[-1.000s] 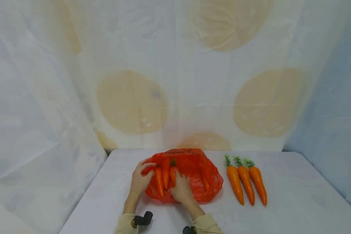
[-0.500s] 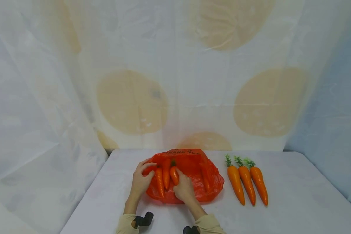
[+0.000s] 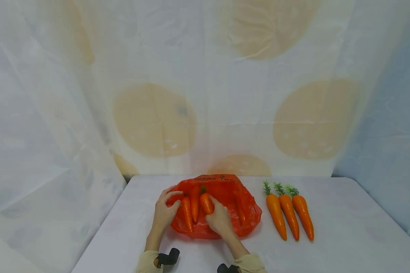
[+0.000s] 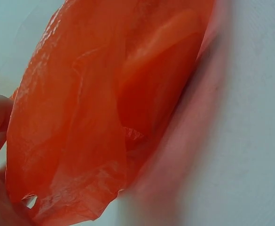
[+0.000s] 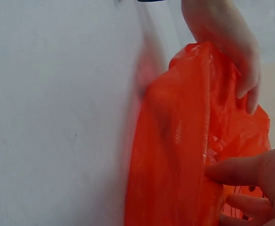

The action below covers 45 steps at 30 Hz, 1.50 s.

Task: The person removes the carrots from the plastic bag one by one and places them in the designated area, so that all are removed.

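A red plastic bag (image 3: 222,187) lies with its mouth open toward me and several carrots inside. My left hand (image 3: 164,208) grips the bag's left rim, thumb and fingers curved around the film; in the left wrist view the bag (image 4: 76,117) covers most of that hand. Inside the mouth, my right hand (image 3: 222,219) holds a carrot (image 3: 207,203) between thumb and fingers. Two more carrots, one left (image 3: 186,214) and one beside it (image 3: 194,204), lie between the hands. Another carrot shape (image 3: 240,208) shows at the bag's right side.
Right of the bag, three carrots with green tops, a left one (image 3: 276,217), a middle one (image 3: 289,217) and a right one (image 3: 303,217), lie side by side on the white table (image 3: 341,223). A patterned curtain (image 3: 225,94) hangs behind the table.
My right hand has moved slightly right inside the bag, and the carrot it holds has shifted right and tilted with it. The left hand has stayed at the rim.
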Tool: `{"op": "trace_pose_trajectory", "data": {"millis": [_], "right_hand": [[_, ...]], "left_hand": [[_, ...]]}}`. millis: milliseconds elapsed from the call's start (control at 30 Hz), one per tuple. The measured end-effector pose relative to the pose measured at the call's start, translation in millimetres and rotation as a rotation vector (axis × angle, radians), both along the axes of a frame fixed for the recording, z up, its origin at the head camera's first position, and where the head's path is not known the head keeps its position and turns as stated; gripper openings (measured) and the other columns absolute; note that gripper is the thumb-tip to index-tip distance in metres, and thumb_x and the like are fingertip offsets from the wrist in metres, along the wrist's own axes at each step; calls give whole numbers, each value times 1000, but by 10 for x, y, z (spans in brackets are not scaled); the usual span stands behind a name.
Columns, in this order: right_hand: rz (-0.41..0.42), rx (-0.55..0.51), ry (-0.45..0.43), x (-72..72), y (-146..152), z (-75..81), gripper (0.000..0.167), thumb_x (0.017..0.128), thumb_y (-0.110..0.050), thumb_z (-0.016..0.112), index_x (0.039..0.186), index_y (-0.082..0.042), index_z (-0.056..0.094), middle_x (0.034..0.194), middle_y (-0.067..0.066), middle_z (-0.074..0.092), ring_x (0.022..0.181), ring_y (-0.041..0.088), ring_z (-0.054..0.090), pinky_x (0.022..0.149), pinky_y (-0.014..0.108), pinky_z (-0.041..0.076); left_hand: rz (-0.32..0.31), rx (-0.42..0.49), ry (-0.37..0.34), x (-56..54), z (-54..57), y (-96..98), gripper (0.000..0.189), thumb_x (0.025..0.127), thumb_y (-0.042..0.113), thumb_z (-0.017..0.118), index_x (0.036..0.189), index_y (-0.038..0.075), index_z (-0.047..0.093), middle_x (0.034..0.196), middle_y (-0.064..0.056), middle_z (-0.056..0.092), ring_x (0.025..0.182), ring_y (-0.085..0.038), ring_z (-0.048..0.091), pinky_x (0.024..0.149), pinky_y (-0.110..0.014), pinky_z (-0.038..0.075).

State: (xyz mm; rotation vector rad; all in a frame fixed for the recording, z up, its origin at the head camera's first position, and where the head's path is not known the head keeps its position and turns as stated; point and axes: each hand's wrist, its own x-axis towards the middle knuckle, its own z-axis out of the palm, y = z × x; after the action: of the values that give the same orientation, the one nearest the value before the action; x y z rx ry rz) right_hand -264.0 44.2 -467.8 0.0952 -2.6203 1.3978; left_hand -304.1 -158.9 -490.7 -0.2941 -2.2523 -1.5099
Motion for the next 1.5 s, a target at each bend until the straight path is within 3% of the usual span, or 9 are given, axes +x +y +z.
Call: {"op": "trace_pose_trajectory", "data": {"millis": [167, 467, 700, 900, 1133, 1500], "right_hand": [[0, 8, -10, 7, 90, 25, 63, 78, 3, 66, 139, -2, 53, 109, 16, 67, 78, 24, 58, 71, 41, 56], [-38, 58, -71, 101, 229, 85, 59, 84, -3, 69, 140, -10, 55, 112, 12, 66, 81, 22, 57, 78, 44, 58], [7, 64, -35, 179, 287, 116, 56, 85, -3, 71, 138, -13, 57, 115, 9, 65, 87, 21, 56, 80, 44, 57], [53, 63, -45, 219, 382, 144, 55, 84, -3, 71, 136, -16, 59, 114, 7, 64, 86, 21, 53, 73, 37, 53], [-17, 52, -85, 273, 425, 161, 54, 84, -2, 73, 134, -19, 61, 121, 9, 64, 93, 22, 56, 84, 45, 56], [-39, 18, -56, 331, 578, 217, 52, 84, 0, 72, 131, -18, 63, 122, 10, 65, 91, 21, 55, 83, 42, 55]], "left_hand": [[-1, -8, 18, 3, 12, 1, 27, 87, 0, 63, 108, 12, 74, 138, -6, 56, 131, -30, 48, 111, -59, 33], [0, 2, 10, 20, 8, 10, 25, 87, -1, 64, 107, 10, 74, 137, -5, 56, 131, -30, 49, 111, -58, 34], [-3, 4, -15, 20, -23, 4, 26, 88, 1, 63, 108, 13, 74, 138, -4, 55, 132, -29, 48, 109, -58, 36], [2, -4, 2, 21, -11, 5, 26, 87, 0, 64, 108, 11, 74, 138, -5, 56, 131, -30, 48, 109, -59, 37], [3, -7, 3, 19, -2, 10, 26, 87, 0, 64, 108, 12, 74, 138, -5, 56, 131, -30, 48, 109, -58, 37], [10, -9, -30, 15, -20, 9, 25, 89, 3, 63, 108, 15, 74, 138, -1, 55, 130, -27, 48, 105, -55, 43]]}}
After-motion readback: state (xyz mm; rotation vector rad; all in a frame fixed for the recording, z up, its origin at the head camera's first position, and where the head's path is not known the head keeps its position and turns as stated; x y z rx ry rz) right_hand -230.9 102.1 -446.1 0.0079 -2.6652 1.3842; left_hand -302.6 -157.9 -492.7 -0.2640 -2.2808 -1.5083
